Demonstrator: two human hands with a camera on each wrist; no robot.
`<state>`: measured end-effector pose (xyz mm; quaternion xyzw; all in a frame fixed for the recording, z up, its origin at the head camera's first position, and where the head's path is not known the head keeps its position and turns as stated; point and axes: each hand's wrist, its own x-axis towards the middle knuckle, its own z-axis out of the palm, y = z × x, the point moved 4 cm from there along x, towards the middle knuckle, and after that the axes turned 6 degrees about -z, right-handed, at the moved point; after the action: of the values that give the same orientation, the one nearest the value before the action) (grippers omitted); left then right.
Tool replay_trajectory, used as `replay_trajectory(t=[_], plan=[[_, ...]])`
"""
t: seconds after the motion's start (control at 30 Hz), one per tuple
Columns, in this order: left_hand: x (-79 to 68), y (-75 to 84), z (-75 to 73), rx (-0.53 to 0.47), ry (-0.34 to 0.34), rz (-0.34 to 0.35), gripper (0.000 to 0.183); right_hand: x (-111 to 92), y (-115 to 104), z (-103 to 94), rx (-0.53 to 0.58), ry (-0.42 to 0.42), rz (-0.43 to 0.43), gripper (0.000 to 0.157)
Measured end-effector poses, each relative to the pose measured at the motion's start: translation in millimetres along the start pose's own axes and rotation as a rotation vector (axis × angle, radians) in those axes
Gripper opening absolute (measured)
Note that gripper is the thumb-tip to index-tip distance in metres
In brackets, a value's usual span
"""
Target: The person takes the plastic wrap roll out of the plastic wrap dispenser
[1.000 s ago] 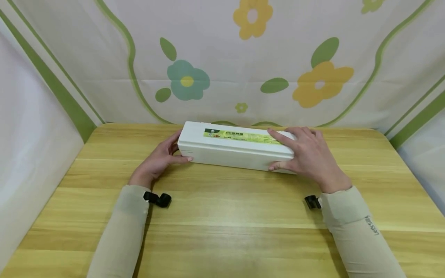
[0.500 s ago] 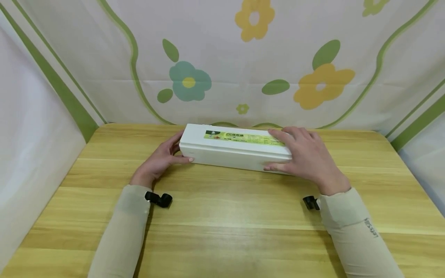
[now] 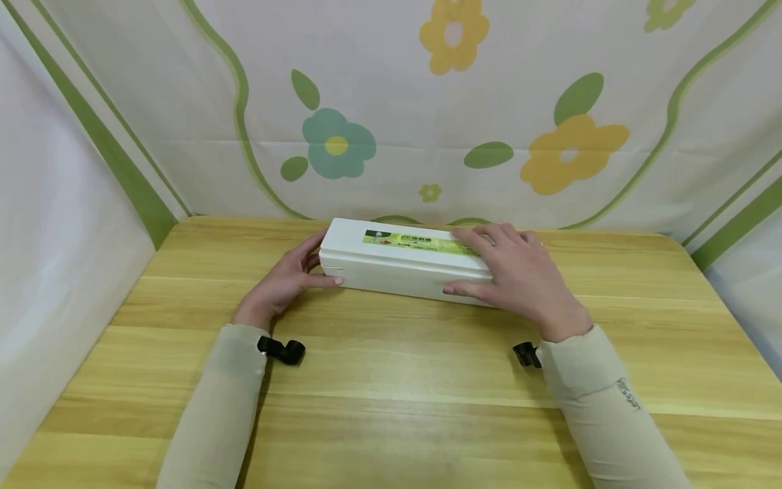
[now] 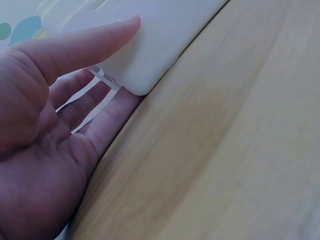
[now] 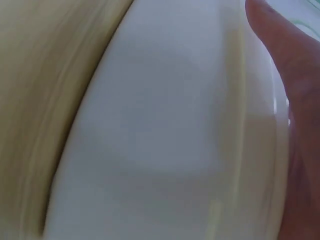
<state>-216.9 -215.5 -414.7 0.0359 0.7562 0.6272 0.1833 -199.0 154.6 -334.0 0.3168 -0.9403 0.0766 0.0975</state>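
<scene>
A long white cling film box with a green printed label lies near the back of the table. At its left end, my left hand grips it, thumb on the front face. The left wrist view shows that thumb on the white cling film box while the other fingers reach round its end, low by the tabletop. My right hand holds the right part, thumb across the front and fingers over the top, hiding the right end and some of the label. White box wall fills much of the right wrist view.
The wooden table stretches in front of the box toward me. Just behind the table's back edge hangs a white cloth printed with flowers. More white cloth hangs at both sides. A small black camera mount sits on each sleeve.
My right hand has slid left along the box, farther from where its right end was. The left hand keeps its grip on the left end. The whole view has shifted slightly.
</scene>
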Motion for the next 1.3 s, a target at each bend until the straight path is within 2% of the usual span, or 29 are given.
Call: replay_trajectory(t=[0.27,0.5,0.67,0.93,1.3], plan=[[1.8,-2.7,2.2,-0.005,0.008,-0.022,0.104,15.7,-17.3,5.1,0.003,0.013,-0.018,0.083],[4.9,-0.5,5.0,-0.004,-0.006,-0.009,0.103,21.2,-26.4,6.5,-0.055,0.057,-0.053,0.072],[6.6,0.1,3.3,-0.004,-0.005,-0.015,0.104,23.7,-28.8,8.4,-0.06,0.055,-0.048,0.071],[2.2,-8.4,-5.3,-0.016,-0.02,-0.017,0.103,26.7,-35.9,13.0,-0.048,0.027,-0.043,0.073],[-2.9,-7.0,-10.3,-0.002,-0.025,0.0,0.102,27.6,-35.0,-0.6,-0.052,0.143,-0.052,0.072]])
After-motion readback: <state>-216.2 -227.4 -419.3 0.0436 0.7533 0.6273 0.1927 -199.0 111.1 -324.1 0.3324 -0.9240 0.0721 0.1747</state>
